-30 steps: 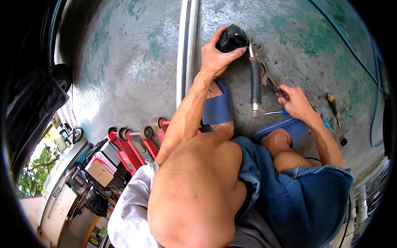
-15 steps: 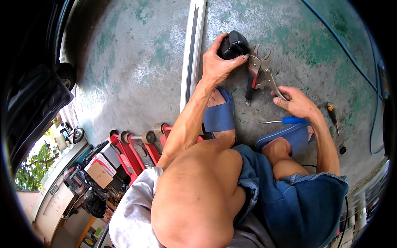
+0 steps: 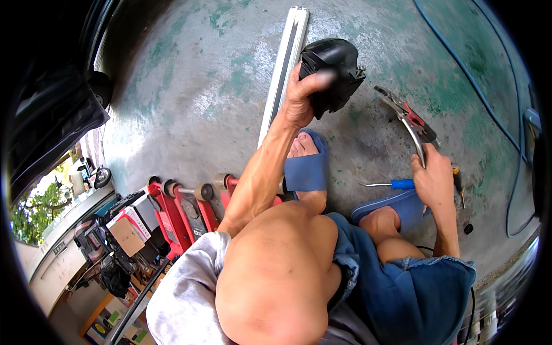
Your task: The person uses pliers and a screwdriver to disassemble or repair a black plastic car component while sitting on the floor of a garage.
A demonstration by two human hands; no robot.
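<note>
My left hand (image 3: pixel 300 100) is closed around a glossy black plastic housing (image 3: pixel 336 60), with the thumb across its near side. A small metal fitting sticks out at the housing's right edge. To the right, my right hand (image 3: pixel 434 178) grips locking pliers (image 3: pixel 413 123) by one plain metal handle; the other handle has a red and black grip. The pliers' jaws point up and left, apart from the housing. Below them on the floor lies a hooked pick (image 3: pixel 402 184) with a blue handle. Beside my right hand is a yellow and black screwdriver (image 3: pixel 457 178), partly covered.
A pale metal rail (image 3: pixel 282 69) lies on the worn concrete floor behind my left hand. Red floor jacks (image 3: pixel 179 213) stand at the left, near cluttered boxes (image 3: pixel 129 233). A blue hose (image 3: pixel 460 52) curves along the right. A small black round piece (image 3: pixel 468 229) lies near the screwdriver.
The housing has turned in my left hand and come up closer, showing more of its underside. My right hand has swung the pliers right and down, away from the housing.
</note>
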